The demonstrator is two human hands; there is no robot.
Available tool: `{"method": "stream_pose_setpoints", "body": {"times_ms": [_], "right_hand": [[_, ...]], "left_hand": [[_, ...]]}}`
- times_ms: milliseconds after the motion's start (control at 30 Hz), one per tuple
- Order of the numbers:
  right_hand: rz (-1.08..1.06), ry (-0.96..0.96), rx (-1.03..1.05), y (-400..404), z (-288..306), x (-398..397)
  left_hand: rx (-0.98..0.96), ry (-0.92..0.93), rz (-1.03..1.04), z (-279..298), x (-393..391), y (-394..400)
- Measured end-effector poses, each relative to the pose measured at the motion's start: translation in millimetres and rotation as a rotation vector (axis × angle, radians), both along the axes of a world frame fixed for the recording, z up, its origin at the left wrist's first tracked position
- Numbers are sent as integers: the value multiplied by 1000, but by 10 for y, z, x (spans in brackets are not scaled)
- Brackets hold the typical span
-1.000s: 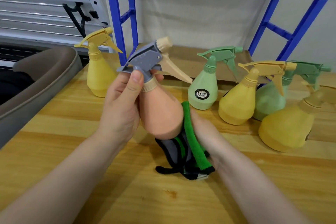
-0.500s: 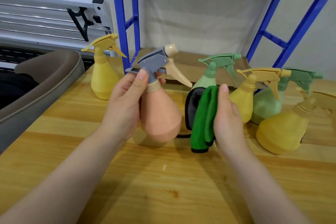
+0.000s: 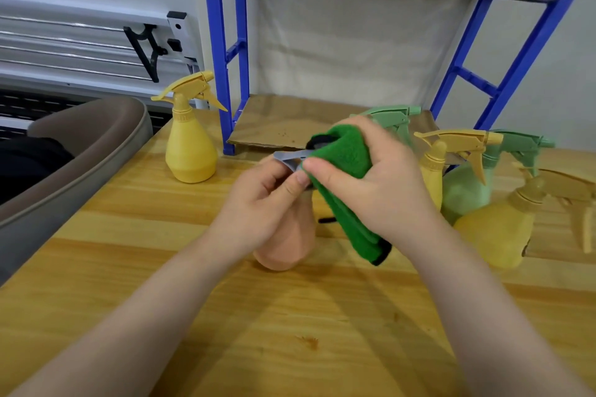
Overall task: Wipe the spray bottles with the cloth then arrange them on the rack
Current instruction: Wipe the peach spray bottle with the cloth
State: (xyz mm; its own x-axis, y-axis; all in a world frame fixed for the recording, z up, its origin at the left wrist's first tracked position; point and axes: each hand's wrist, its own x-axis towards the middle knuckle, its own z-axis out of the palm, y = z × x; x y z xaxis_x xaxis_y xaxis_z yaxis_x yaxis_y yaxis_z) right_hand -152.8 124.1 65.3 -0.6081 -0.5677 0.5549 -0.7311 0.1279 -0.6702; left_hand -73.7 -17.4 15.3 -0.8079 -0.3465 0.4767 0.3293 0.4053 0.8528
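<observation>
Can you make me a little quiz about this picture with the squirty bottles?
1. True or false: the green cloth covers the top of the peach spray bottle.
2. Which hand holds the cloth? A. left hand B. right hand
3. What colour is the bottle standing alone left of the blue rack?

Key: 1 true. 2 B. 3 yellow: the yellow spray bottle.

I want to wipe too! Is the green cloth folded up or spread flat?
Folded: the green cloth hangs in layers, bunched in the right hand over the sprayer.
</observation>
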Motion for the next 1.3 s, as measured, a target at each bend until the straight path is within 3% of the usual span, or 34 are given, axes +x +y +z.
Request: {"method": "stream_pose_setpoints", "body": {"times_ms": [67, 233, 333, 433, 600, 733, 900, 967, 1100, 1300], "right_hand": [[0, 12, 84, 15, 18, -44], [-236, 237, -72, -61, -9, 22], [-291, 251, -89, -136, 11, 23], [-209, 156, -126, -169, 8, 22], [15, -244, -4, -93, 84, 3], [130, -452, 16, -37, 74, 30], [-146, -182, -81, -125, -53, 189], [-167, -197, -146, -139, -103, 201], [20, -463, -227, -112, -84, 142], [403, -962, -330, 59, -71, 158]], "left_hand": [[-4, 8, -10, -7, 4, 7], [93, 13, -100, 1, -4, 1], [193, 25, -107, 42, 23, 38], [269, 37, -108, 77, 42, 86], [490, 14, -134, 84, 34, 74], [509, 15, -150, 76, 26, 45], [506, 35, -156, 76, 13, 59], [485, 29, -163, 45, 9, 48], [524, 4, -164, 33, 7, 84], [732, 11, -141, 59, 0, 29]]}}
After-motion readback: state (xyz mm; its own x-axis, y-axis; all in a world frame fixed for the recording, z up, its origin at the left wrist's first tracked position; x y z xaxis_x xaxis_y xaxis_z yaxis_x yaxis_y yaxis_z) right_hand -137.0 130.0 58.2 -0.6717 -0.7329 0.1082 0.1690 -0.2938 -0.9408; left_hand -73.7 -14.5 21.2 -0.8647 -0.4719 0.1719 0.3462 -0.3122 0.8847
